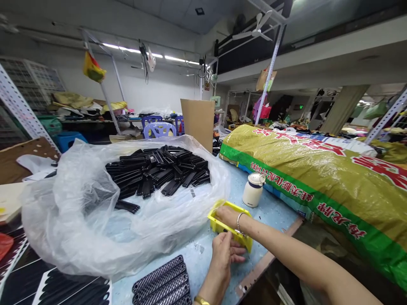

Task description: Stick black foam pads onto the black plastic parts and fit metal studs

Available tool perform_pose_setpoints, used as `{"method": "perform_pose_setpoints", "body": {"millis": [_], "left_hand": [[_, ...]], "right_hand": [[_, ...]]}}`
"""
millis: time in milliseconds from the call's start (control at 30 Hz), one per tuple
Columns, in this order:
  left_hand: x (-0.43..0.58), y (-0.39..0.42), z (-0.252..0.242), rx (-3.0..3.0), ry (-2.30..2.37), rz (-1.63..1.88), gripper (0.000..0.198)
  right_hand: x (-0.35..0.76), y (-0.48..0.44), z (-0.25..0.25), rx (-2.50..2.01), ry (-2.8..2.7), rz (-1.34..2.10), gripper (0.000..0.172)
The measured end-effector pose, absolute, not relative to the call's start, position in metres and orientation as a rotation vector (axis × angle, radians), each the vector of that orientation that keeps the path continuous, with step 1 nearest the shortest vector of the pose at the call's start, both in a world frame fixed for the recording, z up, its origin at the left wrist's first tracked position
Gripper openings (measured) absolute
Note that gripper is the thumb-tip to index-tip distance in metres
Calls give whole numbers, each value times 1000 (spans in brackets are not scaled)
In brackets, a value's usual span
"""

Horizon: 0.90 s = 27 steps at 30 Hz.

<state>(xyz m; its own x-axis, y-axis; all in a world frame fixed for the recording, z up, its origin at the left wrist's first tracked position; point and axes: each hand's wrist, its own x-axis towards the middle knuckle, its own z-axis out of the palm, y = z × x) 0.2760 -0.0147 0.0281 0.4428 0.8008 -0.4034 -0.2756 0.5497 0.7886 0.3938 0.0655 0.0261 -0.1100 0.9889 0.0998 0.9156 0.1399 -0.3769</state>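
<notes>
My right hand (226, 215) reaches down into a yellow plastic bin (247, 242), and its fingers are hidden inside. In front of the bin, my left hand (222, 254) is raised with thumb and index finger pinched together. A tiny dark spot shows at that pinch, too small to name; the other fingers are loosely stretched beside the bin's wall. To the left, a clear plastic bag (152, 237) lies spread wide, with a heap of flat black strips (159, 169) in it. Black mesh-patterned pieces (162, 281) lie side by side near the table's front edge.
A cream lidded flask (252, 190) stands behind the bin on the blue table (235, 182). A large yellow-green sack (311, 169) borders the right side. Black pieces on white sheets (74, 288) lie at front left. A cardboard piece (197, 123) rises behind the bag.
</notes>
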Motion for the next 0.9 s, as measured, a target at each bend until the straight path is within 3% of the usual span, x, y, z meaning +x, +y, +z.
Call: {"method": "perform_pose_setpoints", "body": {"millis": [367,567,900], "left_hand": [[293,10,2,824,940,656,25],[293,11,-3,824,921,671,37],[262,-20,22,857,975,671,33]], "right_hand": [[400,72,10,-1897,-1913,599,20],[394,74,7,-1904,-1804,787,27],[399,51,20,-1878,-1691,599,26]]}}
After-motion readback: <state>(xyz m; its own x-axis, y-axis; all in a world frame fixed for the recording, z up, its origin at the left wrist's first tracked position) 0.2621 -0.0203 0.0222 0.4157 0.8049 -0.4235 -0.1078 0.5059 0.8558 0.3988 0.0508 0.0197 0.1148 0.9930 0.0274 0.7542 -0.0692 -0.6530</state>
